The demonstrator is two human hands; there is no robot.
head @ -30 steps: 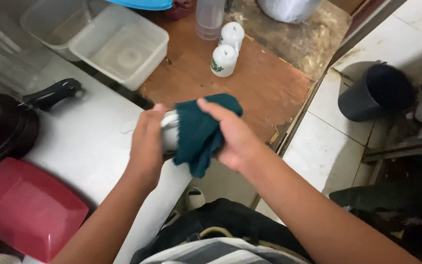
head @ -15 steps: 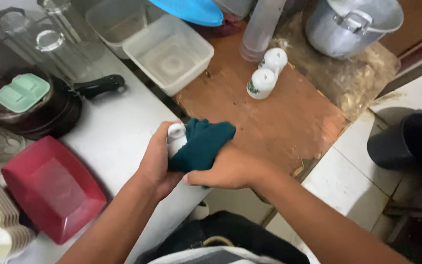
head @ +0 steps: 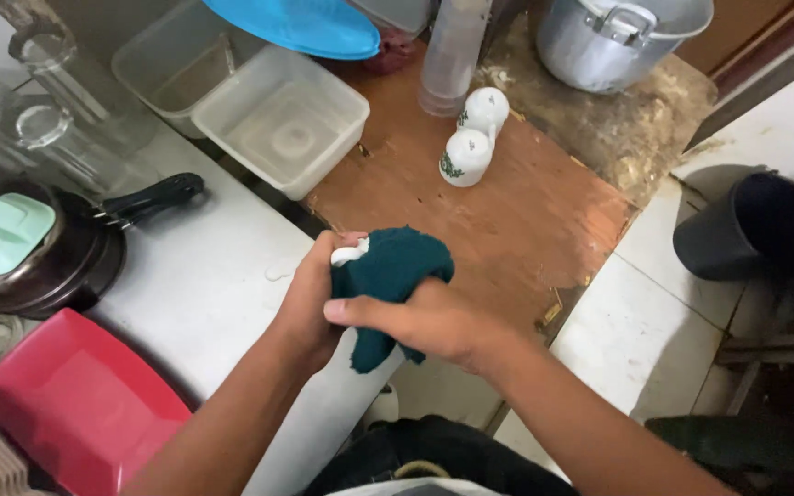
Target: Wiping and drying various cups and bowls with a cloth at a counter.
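Observation:
My left hand (head: 310, 298) grips a small white cup (head: 349, 253), of which only a bit of rim shows. My right hand (head: 425, 321) presses a dark teal cloth (head: 388, 276) over and around that cup. Both hands meet above the front edge of the white counter (head: 204, 276). Two white cups with a green pattern (head: 470, 138) stand upside down on the brown wooden board (head: 498, 211) beyond my hands.
Clear plastic containers (head: 277, 119) and a blue lid (head: 296, 23) sit at the back. A black pan (head: 66, 257) with a mint-green lid lies left, a red tray (head: 75, 404) below it. A metal pot (head: 618, 37) stands top right, a dark bucket (head: 755, 230) on the tiled floor.
The cloth has shifted around the cup as my right hand wipes it. My view has swung, bringing the pan, red tray and metal pot further into sight.

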